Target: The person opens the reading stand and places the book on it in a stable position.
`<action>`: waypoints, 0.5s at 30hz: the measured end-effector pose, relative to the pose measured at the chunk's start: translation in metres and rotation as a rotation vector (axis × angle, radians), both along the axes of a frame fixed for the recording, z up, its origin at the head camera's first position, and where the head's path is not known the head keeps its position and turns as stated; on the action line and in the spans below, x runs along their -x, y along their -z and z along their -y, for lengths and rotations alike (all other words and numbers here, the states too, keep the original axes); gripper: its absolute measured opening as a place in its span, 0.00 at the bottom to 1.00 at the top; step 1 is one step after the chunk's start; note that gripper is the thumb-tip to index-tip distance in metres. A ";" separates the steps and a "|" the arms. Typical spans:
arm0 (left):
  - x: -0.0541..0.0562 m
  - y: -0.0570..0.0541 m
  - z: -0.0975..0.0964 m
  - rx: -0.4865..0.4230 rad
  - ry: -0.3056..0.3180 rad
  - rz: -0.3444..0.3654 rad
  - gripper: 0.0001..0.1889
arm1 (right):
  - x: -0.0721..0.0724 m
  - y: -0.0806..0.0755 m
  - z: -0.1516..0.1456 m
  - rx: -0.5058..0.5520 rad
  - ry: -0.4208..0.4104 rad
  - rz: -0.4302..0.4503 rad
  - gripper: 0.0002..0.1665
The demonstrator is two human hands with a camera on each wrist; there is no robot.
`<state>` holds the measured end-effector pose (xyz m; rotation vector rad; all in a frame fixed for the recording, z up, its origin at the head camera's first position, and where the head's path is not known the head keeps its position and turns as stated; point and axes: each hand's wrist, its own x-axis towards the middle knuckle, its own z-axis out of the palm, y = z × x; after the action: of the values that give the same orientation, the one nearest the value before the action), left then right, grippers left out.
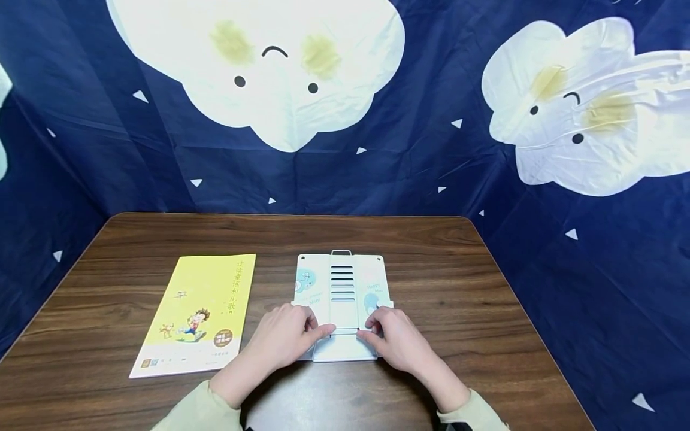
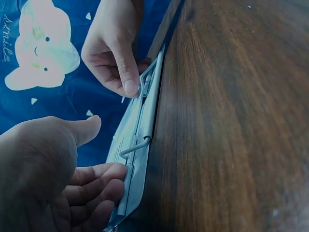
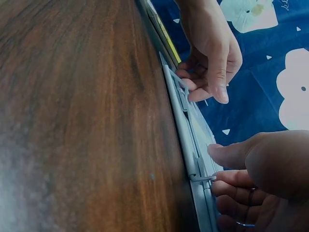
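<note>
Head view: yellow book point(image 1: 196, 314) just left of flat bookstand point(image 1: 342, 287), left hand point(image 1: 280, 341) and right hand point(image 1: 396, 341) each pinching its wire clip.

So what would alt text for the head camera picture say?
Two hands, the left hand and right hand, rest on the near edge of a white folded book stand lying flat on a wooden table. A yellow children's book lies to its left.
</note>
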<state>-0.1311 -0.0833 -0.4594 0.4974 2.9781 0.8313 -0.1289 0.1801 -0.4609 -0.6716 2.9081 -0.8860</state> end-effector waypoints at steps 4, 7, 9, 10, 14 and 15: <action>0.000 0.000 -0.001 -0.030 -0.003 0.037 0.23 | 0.001 0.000 0.000 0.023 -0.014 0.022 0.09; 0.001 0.000 -0.001 -0.044 -0.003 0.054 0.22 | 0.002 0.001 -0.001 0.032 -0.028 0.031 0.08; 0.002 0.001 -0.001 -0.050 -0.002 0.062 0.22 | 0.002 0.001 -0.001 0.037 -0.031 0.038 0.07; 0.002 0.000 -0.001 -0.053 -0.002 0.066 0.22 | 0.003 0.001 -0.001 0.040 -0.030 0.044 0.07; 0.002 -0.001 -0.001 -0.070 0.000 0.081 0.21 | 0.002 -0.001 0.000 0.040 -0.021 0.066 0.06; 0.001 -0.001 0.000 -0.076 0.000 0.085 0.21 | 0.002 -0.002 0.000 0.038 -0.016 0.073 0.06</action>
<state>-0.1325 -0.0829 -0.4581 0.4524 2.8781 0.9439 -0.1312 0.1803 -0.4591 -0.6497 2.8248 -0.9462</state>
